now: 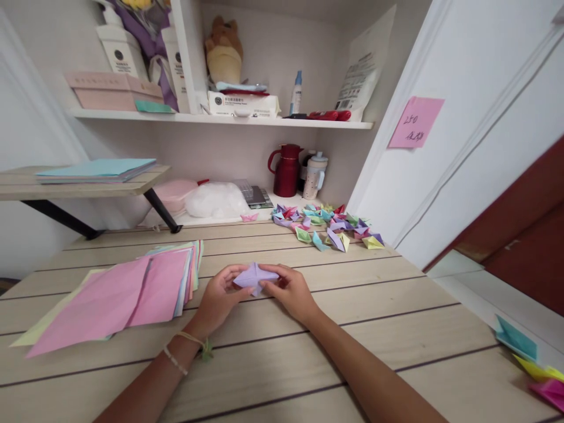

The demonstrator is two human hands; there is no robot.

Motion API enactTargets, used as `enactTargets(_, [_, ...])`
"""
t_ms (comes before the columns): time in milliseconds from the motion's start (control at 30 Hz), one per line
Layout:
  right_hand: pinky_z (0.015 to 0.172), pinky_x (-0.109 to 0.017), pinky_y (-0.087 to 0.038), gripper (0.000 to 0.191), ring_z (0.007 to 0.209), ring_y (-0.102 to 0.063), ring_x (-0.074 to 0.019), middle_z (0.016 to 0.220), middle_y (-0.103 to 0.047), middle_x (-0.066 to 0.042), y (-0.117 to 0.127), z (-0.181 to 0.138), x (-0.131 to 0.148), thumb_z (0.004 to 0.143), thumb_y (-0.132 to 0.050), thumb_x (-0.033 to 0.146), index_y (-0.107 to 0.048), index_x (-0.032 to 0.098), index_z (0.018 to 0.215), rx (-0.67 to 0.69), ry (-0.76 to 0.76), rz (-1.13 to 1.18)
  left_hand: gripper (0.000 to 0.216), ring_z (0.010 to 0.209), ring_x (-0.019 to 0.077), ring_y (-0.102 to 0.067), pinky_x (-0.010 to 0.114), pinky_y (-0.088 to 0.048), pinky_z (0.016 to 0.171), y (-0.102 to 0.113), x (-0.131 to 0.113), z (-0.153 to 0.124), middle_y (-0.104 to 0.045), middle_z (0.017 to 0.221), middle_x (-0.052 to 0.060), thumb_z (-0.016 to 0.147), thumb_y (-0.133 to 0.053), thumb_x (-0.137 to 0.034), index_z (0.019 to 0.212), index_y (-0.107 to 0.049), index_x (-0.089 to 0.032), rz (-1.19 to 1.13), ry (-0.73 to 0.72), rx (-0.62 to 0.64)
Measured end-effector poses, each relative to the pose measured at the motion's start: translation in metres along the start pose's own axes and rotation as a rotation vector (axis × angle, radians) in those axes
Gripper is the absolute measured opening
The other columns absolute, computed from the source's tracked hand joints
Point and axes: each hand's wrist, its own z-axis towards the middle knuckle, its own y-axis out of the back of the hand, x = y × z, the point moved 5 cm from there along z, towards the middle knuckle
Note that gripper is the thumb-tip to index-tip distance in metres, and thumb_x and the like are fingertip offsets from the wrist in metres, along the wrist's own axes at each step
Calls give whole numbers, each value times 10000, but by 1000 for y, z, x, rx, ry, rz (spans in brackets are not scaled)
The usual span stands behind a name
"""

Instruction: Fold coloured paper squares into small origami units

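Observation:
A small purple folded paper (254,276) with pointed ends and a raised middle is held between both hands over the middle of the table. My left hand (222,296) pinches its left side, the thumb at its lower edge. On the other side, my right hand (293,291) grips it with thumb and bent fingers. Beyond the hands, toward the back right, lies a pile of folded paper boats (335,226) in several colours. To the left rests a fanned stack of coloured paper sheets (101,294), pink on top.
A small raised stand (154,176) at the left carries more paper (97,168). A red jug (287,170) and a pale cup (315,176) stand at the back under a white shelf (308,121). Coloured folded papers (516,338) lie at the right edge.

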Motion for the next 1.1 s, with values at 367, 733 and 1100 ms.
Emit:
enactTargets(367, [564, -261, -446, 268, 594, -554, -147, 649, -626, -28, -5, 0, -1, 772, -556, 400, -701, 176, 794, 99, -38, 97, 173, 590, 115, -530, 225, -418, 579, 2, 1, 1, -598, 655, 1, 727, -589, -301, 799, -599, -145, 142, -34, 25])
enactTargets(733, [573, -260, -500, 288, 585, -613, -145, 641, -642, -17, -14, -1, -5, 803, -494, 396, -647, 154, 839, 222, -138, 343, 138, 666, 137, -586, 258, -461, 666, 4, -2, 1, -604, 730, 6, 704, -607, -274, 775, -592, -157, 88, -39, -6])
enactTargets(1100, [483, -190, -426, 275, 513, -555, -105, 633, -649, 1, -7, -3, -3, 713, -551, 164, -629, 171, 976, 69, 51, 44, 232, 723, 155, -606, 296, -485, 711, -4, -8, -3, -653, 786, 28, 713, -602, -303, 897, -611, -162, -7, 10, 49])
